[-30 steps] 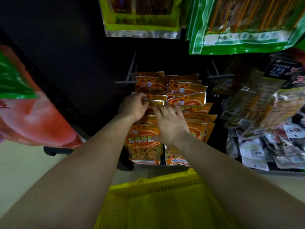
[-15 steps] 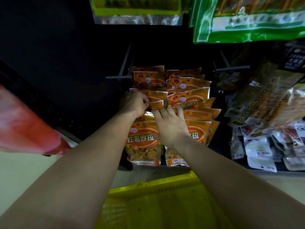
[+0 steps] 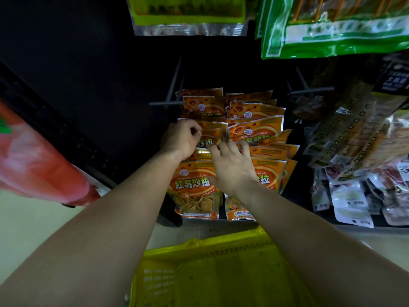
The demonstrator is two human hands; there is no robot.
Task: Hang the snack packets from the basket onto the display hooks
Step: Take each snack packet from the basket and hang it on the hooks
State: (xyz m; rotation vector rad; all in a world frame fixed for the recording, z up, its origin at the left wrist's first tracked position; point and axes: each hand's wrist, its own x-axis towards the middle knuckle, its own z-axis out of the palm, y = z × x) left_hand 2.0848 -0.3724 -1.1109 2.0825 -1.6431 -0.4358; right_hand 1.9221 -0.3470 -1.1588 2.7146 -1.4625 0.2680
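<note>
Snack packets [image 3: 254, 129] hung in two rows at frame centre, above the yellow basket [image 3: 199, 247]. The left hand [image 3: 183, 138] pinched one packet's top edge, seemingly near its hole; the right hand [image 3: 232, 167] pressed the stack with straight fingers. Squaring that hole to the hook [image 3: 174, 78] would help.

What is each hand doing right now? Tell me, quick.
Left hand: closed, fingers curled, pinching the top of an orange packet.
Right hand: open, fingers spread and resting on the hanging packets.
</note>
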